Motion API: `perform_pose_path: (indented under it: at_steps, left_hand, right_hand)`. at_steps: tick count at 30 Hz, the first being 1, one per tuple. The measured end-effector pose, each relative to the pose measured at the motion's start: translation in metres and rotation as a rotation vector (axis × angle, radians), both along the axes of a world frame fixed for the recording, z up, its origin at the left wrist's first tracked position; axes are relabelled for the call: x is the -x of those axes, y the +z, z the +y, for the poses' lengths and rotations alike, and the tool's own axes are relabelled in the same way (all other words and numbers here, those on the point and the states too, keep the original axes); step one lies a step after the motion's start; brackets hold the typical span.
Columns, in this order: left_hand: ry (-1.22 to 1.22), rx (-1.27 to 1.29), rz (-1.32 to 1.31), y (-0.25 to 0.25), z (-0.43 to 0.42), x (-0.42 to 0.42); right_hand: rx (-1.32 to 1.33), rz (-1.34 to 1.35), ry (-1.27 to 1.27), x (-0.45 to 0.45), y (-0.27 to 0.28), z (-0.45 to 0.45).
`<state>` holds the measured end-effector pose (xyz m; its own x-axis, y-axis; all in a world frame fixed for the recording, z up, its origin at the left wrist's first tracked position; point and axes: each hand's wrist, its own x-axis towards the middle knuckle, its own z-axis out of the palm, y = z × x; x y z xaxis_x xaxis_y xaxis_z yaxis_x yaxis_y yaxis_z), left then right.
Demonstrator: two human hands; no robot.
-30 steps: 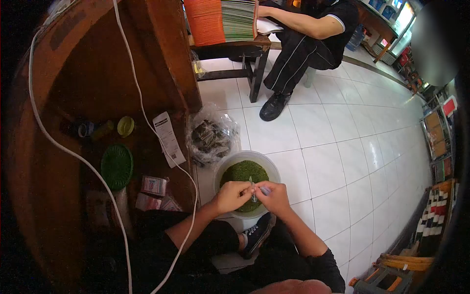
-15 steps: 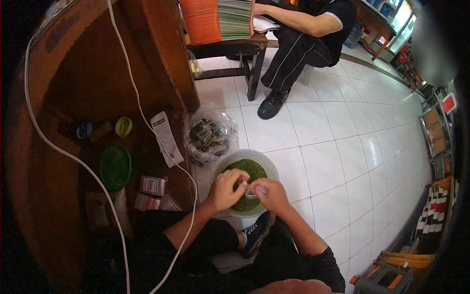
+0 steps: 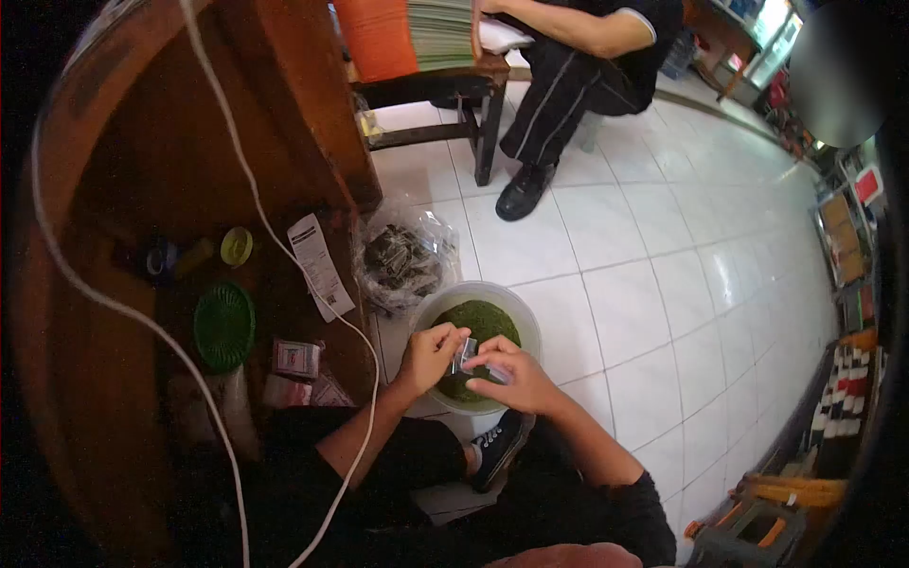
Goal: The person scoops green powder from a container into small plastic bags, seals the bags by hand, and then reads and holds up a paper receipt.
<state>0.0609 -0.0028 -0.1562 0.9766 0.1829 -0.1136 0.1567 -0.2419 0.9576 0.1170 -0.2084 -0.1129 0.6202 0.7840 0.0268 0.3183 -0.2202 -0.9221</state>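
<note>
A white plastic tub (image 3: 530, 322) stands on the floor between my feet, holding fine green dried herb (image 3: 480, 320). Over it, my left hand (image 3: 434, 360) pinches a small clear plastic bag (image 3: 465, 354) by its edge. My right hand (image 3: 519, 379) is at the other side of the bag, its thumb and forefinger apart and the fingertips close to it. Tucked in that right hand is a small pale lilac object (image 3: 501, 374), whose kind I cannot make out.
Behind the tub sits a clear bag of dark dried leaves (image 3: 409, 260). On the wooden shelf at left lie a green basket (image 3: 224, 327), a printed slip (image 3: 320, 268) and small packets (image 3: 296, 358). A white cable (image 3: 371, 355) hangs by my left arm. Another person's shoe (image 3: 525, 192) is ahead.
My left hand has closed on the plastic bag, now visible between my hands. The right hand's thumb and forefinger have spread from their pinch. The view has shifted slightly.
</note>
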Motion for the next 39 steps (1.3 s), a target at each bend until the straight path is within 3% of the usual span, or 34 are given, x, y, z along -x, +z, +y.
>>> perform_pose_path:
  at_steps: [3, 5, 9, 11, 12, 14, 16, 17, 18, 19, 20, 22, 23, 25, 27, 30, 32, 33, 34, 36, 39]
  left_hand:
    - [0.043, 0.068, 0.057, -0.008, -0.005, 0.004]
    - [-0.009, 0.084, 0.069, -0.029, -0.009, 0.005]
    - [-0.103, 0.267, 0.217, -0.023, -0.028, -0.006]
    - [-0.169, 0.187, 0.073, 0.002, -0.042, -0.019]
    - [-0.206, 0.107, -0.078, 0.012, -0.05, -0.018]
    - [-0.306, 0.084, -0.058, 0.026, -0.064, -0.009]
    - [-0.402, 0.149, 0.003, 0.029, -0.085, 0.004]
    - [-0.431, 0.153, -0.013, 0.02, -0.1, 0.016]
    - [-0.403, 0.357, 0.159, 0.009, -0.118, 0.029]
    - [-0.362, 0.568, 0.344, 0.004, -0.137, 0.043]
    - [-0.395, 0.601, 0.472, 0.025, -0.158, 0.064]
    - [-0.499, 0.701, 0.641, 0.039, -0.191, 0.106]
    - [-0.583, 0.677, 0.617, 0.064, -0.201, 0.128]
    - [-0.775, 0.635, 0.564, 0.077, -0.216, 0.167]
    - [-0.918, 0.676, 0.633, 0.098, -0.22, 0.186]
    - [-0.841, 0.69, 0.682, 0.093, -0.248, 0.183]
    - [-0.65, 0.752, 0.528, 0.067, -0.281, 0.183]
    - [-0.642, 0.763, 0.535, 0.036, -0.296, 0.184]
    - [-0.545, 0.599, 0.371, -0.004, -0.314, 0.181]
    - [-0.421, 0.188, 0.143, -0.044, -0.324, 0.176]
    - [-0.581, 0.181, 0.329, -0.042, -0.324, 0.196]
  right_hand:
    - [0.162, 0.004, -0.024, 0.008, 0.004, 0.005]
    - [0.085, -0.047, -0.097, 0.003, -0.002, 0.001]
    - [0.082, -0.068, -0.19, -0.002, 0.009, -0.029]
    - [0.079, 0.04, -0.152, -0.005, 0.024, -0.06]
    - [0.071, 0.063, -0.249, 0.01, 0.03, -0.086]
    - [0.226, 0.037, -0.562, 0.056, 0.051, -0.163]
    - [0.06, 0.202, -1.099, 0.138, 0.061, -0.232]
    - [0.233, 0.095, -1.293, 0.188, 0.045, -0.275]
    - [0.198, 0.007, -1.512, 0.234, 0.061, -0.285]
    - [0.188, 0.089, -1.654, 0.283, 0.08, -0.29]
    - [0.223, -0.134, -1.737, 0.332, 0.07, -0.299]
    - [0.374, -0.063, -1.974, 0.433, 0.042, -0.314]
    - [0.219, 0.093, -1.932, 0.486, 0.012, -0.34]
    - [-0.098, 0.593, -2.251, 0.511, 0.002, -0.333]
    - [-0.018, 0.499, -2.04, 0.509, -0.002, -0.326]
    - [0.295, 0.277, -1.725, 0.469, 0.034, -0.304]
    - [0.166, 0.194, -1.716, 0.411, 0.059, -0.275]
    - [0.054, 0.296, -1.713, 0.404, 0.05, -0.286]
    - [-0.059, 0.382, -1.686, 0.384, 0.035, -0.307]
    - [0.0, 0.454, -1.557, 0.353, 0.013, -0.336]
    - [0.305, 0.444, -1.427, 0.333, -0.032, -0.353]
